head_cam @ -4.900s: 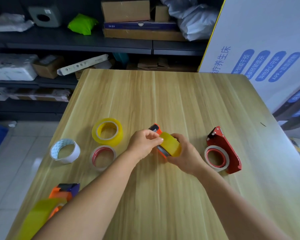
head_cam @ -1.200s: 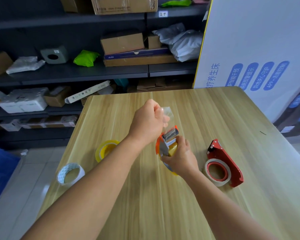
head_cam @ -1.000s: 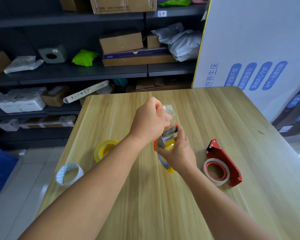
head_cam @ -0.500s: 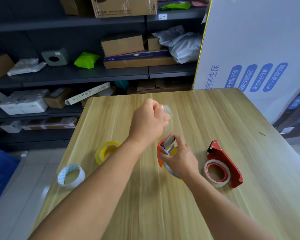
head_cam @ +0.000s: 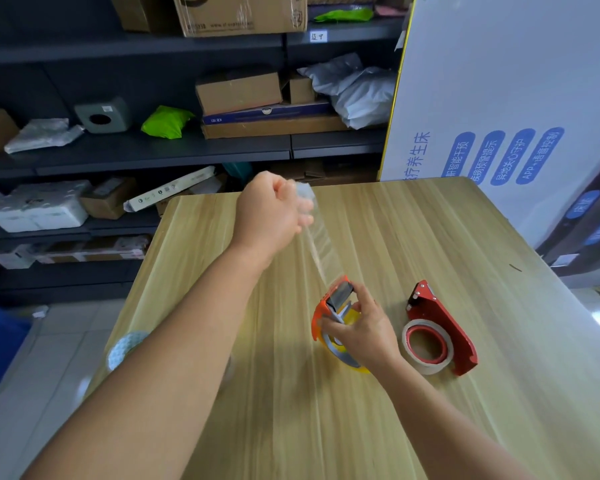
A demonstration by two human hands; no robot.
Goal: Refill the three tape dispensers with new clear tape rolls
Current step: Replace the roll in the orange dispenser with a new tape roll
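My right hand [head_cam: 359, 332] grips an orange tape dispenser [head_cam: 321, 315] with a yellowish tape roll [head_cam: 349, 360] mounted in it, held just above the wooden table [head_cam: 413, 237]. A strip of clear tape [head_cam: 321, 249] runs taut from the dispenser's head up to my left hand [head_cam: 271, 211], which pinches its crumpled end above the table. A red dispenser [head_cam: 445, 323] lies flat to the right, with a red-cored roll [head_cam: 426, 344] in it. A white roll [head_cam: 125, 348] shows partly behind my left forearm; other rolls are hidden.
Dark shelving [head_cam: 153, 150] with cardboard boxes, bags and packages stands beyond the table's far edge. A large white printed carton [head_cam: 499, 98] rises at the table's right side. Grey tiled floor [head_cam: 49, 341] lies to the left.
My left hand has pulled the tape end up and away, so the clear strip is longer. My right hand with the orange dispenser sank lower toward the table. The view shifted slightly.
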